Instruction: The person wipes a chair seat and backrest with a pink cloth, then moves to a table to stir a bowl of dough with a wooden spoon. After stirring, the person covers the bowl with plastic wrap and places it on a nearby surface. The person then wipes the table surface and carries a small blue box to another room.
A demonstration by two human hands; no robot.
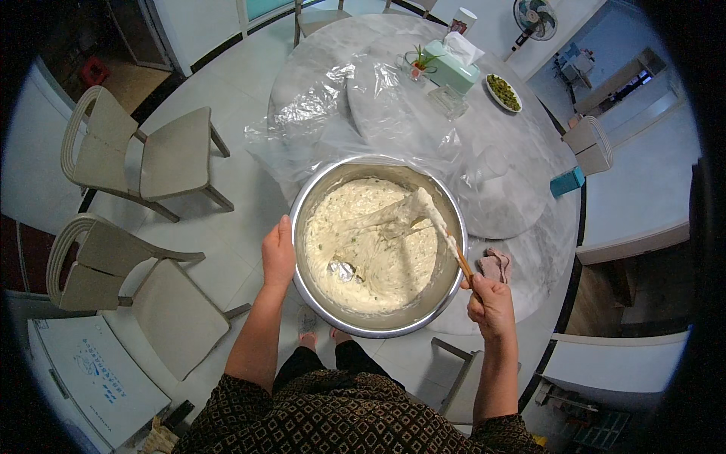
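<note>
One bowl [378, 331] sits at the table's [556, 219] edge: your left hand [277, 255] braces it, grip unclear, probably for steadiness; your right hand [491, 304] clasps chopsticks [463, 263] by one end, likely clear of batter [393, 272].

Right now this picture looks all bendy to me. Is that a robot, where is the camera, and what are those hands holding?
No robot here, just a person with two bare hands. The camera sits on their head and looks down, so you see what is below them. Its very wide lens makes straight edges bend. The left hand is against the side of a big metal bowl of pale, sticky batter. The right hand grips a thin wooden stirrer, with batter stretching from it. On the round table are clear plastic, a tissue box, green food and a pinkish cloth.
</note>
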